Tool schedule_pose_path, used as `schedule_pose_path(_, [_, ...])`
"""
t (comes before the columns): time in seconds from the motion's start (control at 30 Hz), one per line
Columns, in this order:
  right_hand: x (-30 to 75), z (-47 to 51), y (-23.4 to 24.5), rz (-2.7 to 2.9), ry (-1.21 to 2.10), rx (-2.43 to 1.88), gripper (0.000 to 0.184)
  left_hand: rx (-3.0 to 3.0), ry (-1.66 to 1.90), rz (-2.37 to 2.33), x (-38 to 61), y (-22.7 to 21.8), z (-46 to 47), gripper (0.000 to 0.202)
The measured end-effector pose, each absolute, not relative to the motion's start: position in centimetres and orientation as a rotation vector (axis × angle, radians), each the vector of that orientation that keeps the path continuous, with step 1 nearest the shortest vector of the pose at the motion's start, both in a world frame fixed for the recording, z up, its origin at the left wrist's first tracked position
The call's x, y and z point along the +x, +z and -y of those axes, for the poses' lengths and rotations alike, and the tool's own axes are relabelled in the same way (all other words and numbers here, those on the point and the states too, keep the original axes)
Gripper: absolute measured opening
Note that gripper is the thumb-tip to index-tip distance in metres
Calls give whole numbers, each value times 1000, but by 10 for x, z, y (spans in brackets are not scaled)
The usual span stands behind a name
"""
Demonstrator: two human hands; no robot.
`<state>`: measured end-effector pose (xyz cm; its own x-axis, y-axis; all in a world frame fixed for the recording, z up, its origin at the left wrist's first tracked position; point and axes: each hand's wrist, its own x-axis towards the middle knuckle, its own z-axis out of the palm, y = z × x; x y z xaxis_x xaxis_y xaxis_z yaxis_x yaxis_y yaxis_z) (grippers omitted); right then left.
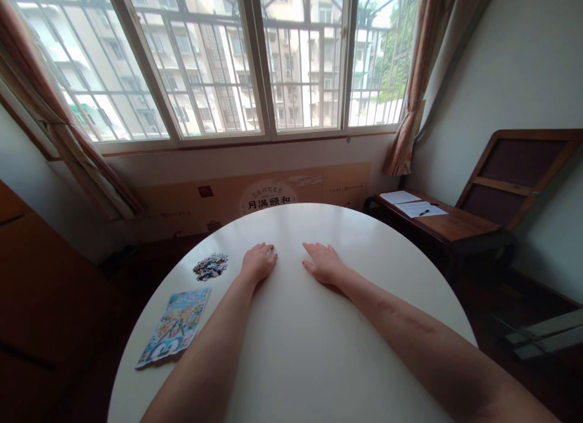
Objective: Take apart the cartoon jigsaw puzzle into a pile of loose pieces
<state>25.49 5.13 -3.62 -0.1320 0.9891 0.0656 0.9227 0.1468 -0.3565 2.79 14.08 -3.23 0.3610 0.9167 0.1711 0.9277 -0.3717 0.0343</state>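
Note:
Both my hands rest palm down on a round white table (pixel 319 350). My left hand (pixel 258 262) lies flat with its fingers stretched forward, holding nothing. My right hand (pixel 322 262) lies the same way a short gap to its right, also holding nothing. A small pile of jigsaw puzzle pieces (pixel 210 266) sits on the table just left of my left hand. Nearer to me on the left lies a colourful puzzle picture sheet (pixel 175 326), flat and close to the table's edge.
A large barred window (pixel 255 58) with curtains fills the far wall, with flat cardboard (pixel 273 195) leaning below it. At the right stands a low wooden table (pixel 437 222) with papers (pixel 412 204) and a pen, and a wooden frame (pixel 519 174) leans against the wall.

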Motion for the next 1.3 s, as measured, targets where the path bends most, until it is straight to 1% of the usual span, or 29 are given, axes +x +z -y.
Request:
schedule_pose_path(0.17, [255, -51, -33, 2173, 345, -1888, 67, -2529, -238, 1726, 29, -31, -141, 47])
schedule_pose_path(0.47, [255, -48, -27, 2191, 315, -1886, 58, -2513, -268, 1743, 28, -34, -146, 47])
schedule_pose_path(0.87, [254, -50, -25, 2162, 344, -1899, 59, -2526, -276, 1742, 26, -35, -148, 49])
schedule_pose_path(1.3, [252, -54, -28, 2175, 359, -1880, 59, -2501, -339, 1778, 24, -40, -146, 45])
